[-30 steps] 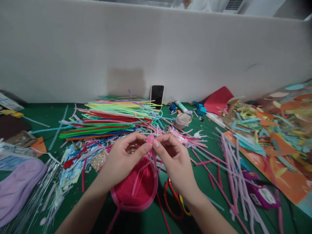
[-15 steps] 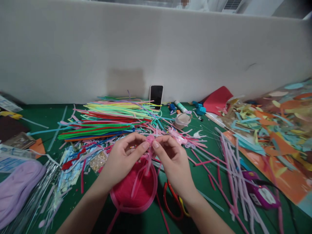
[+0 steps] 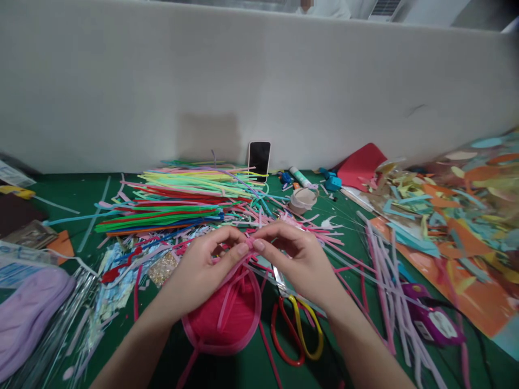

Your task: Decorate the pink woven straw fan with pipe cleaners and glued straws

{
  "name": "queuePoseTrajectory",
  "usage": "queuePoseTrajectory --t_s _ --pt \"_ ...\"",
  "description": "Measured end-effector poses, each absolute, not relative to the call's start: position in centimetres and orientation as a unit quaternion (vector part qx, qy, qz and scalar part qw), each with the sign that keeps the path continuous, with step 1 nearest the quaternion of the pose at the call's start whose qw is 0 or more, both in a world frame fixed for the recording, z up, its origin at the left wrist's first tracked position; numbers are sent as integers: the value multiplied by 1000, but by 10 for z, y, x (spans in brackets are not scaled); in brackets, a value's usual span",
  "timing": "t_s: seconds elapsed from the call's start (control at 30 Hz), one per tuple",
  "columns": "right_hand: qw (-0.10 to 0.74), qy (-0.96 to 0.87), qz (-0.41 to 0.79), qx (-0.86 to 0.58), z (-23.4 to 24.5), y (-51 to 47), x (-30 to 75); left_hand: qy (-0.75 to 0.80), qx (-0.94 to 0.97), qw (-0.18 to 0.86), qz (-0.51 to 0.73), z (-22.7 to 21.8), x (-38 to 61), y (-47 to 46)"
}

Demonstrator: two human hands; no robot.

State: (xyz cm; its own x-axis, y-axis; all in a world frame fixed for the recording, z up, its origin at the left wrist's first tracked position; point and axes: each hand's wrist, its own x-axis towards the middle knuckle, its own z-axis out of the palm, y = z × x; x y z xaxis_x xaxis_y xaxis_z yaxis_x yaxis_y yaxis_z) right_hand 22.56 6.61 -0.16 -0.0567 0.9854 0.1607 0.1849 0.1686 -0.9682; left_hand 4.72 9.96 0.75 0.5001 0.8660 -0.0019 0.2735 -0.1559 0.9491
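My left hand (image 3: pixel 203 267) and my right hand (image 3: pixel 298 259) meet fingertip to fingertip over the green table, both pinched on a small pink pipe-cleaner coil (image 3: pixel 248 243). Pink pipe-cleaner strands run down from the coil to a magenta round piece with a pink rim (image 3: pixel 223 319) that lies under my hands. Red and yellow handled scissors (image 3: pixel 298 332) lie just right of that piece, below my right wrist.
A heap of coloured pipe cleaners (image 3: pixel 178 200) lies behind my hands. A phone (image 3: pixel 259 159) leans on the white partition, with a glue stick (image 3: pixel 300 176) and tape roll (image 3: pixel 302 200) near it. Paper scraps (image 3: pixel 446 216) cover the right side; a purple gadget (image 3: pixel 432 321) lies there.
My right hand has turned and shifted right, uncovering the scissors. The pink coil is now more hidden between the fingertips, slightly lower.
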Motion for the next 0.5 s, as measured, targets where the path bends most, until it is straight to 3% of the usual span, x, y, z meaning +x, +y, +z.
queuePoseTrajectory --t_s 0.33,0.5 --pt "495 -586 416 -488 1 70 227 417 681 514 315 3 46 99" --pt "423 -684 352 -479 10 71 238 424 711 468 308 8 44 98"
